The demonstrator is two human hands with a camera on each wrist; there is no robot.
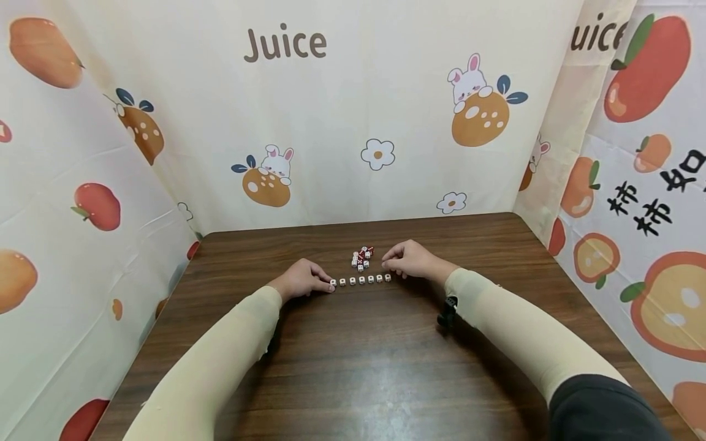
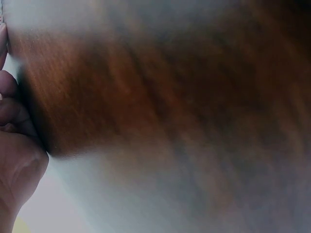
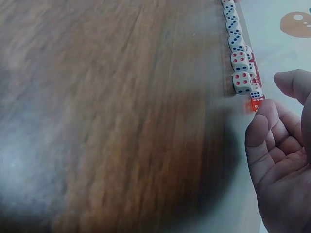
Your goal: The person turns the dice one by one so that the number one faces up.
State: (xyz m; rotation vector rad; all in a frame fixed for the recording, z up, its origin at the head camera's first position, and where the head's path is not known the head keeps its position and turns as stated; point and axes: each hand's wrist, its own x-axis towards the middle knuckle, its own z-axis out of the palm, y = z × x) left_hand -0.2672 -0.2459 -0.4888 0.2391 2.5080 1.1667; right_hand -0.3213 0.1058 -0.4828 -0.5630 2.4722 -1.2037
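Note:
A straight row of several white dice (image 1: 361,280) lies on the brown table. At the row's left end my left hand (image 1: 300,280) pinches the end die (image 1: 333,283) between thumb and fingertips. The left wrist view shows only part of that hand (image 2: 17,126) at its edge. Just behind the row is a loose cluster of white and red dice (image 1: 361,258). My right hand (image 1: 410,260) hovers right of the cluster, near the row's right end. In the right wrist view its thumb (image 3: 291,82) stands apart from the loosely bent fingers, with nothing between them.
The wood-grain table (image 1: 353,361) extends toward me and to both sides. A printed curtain (image 1: 353,110) with fruit and rabbits rises at its back edge, and similar printed sheets (image 1: 634,202) flank it. A small black object (image 1: 447,313) is attached at my right wrist.

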